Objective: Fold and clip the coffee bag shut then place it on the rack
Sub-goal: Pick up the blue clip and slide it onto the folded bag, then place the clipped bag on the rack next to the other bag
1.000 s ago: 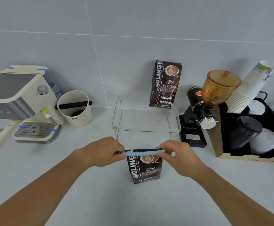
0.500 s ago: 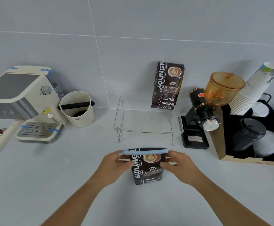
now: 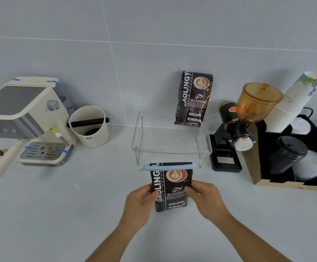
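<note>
A dark brown coffee bag (image 3: 171,188) stands upright on the white counter, its folded top closed by a long light-blue clip (image 3: 169,166). My left hand (image 3: 140,203) grips the bag's left side and my right hand (image 3: 204,199) grips its right side, both around mid-height. Just behind the bag stands a clear acrylic rack (image 3: 170,148). A second, unclipped coffee bag (image 3: 193,99) stands on the rack's back right, leaning on the wall.
An espresso machine (image 3: 27,120) and a cream knock box (image 3: 89,127) stand at the left. A black grinder with an amber hopper (image 3: 248,118) sits right of the rack. A box (image 3: 290,178) holding stacked paper cups (image 3: 293,103) and black lids is at far right.
Both hands have slid down from the blue clip at the top to the sides of the bag. The clip stays closed on the fold.
</note>
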The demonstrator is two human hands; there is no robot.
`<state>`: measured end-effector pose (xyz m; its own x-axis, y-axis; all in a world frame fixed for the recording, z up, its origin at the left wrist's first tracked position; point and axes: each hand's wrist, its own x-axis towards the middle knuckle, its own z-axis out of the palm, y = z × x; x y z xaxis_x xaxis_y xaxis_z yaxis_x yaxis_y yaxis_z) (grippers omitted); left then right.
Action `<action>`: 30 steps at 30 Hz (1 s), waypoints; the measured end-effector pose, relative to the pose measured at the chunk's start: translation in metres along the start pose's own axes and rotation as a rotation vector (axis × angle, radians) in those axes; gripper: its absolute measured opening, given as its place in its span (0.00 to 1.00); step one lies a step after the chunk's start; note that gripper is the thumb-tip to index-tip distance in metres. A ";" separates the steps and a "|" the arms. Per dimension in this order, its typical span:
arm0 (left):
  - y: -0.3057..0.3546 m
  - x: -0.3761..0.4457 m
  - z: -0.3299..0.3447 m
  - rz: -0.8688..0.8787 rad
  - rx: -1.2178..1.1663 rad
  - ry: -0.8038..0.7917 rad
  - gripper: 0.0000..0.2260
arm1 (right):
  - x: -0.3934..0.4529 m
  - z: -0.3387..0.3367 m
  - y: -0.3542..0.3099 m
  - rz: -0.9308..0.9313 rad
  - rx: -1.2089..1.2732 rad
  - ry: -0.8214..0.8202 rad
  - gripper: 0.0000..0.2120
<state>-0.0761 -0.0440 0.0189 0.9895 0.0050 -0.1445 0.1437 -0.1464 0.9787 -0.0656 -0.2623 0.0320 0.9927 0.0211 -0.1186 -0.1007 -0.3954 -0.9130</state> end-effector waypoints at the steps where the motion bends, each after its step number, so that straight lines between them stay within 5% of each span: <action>1: 0.006 0.000 -0.001 0.020 0.004 0.011 0.13 | 0.000 -0.002 -0.005 -0.009 0.005 0.007 0.10; 20: 0.154 0.057 -0.043 0.414 -0.032 0.083 0.12 | 0.058 -0.046 -0.155 -0.349 0.045 0.110 0.12; 30: 0.174 0.138 -0.056 0.409 -0.035 0.082 0.15 | 0.134 -0.038 -0.176 -0.324 0.057 0.145 0.13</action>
<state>0.0865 -0.0131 0.1771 0.9629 0.0324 0.2679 -0.2624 -0.1193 0.9576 0.0872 -0.2245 0.1914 0.9724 0.0048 0.2332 0.2211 -0.3375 -0.9150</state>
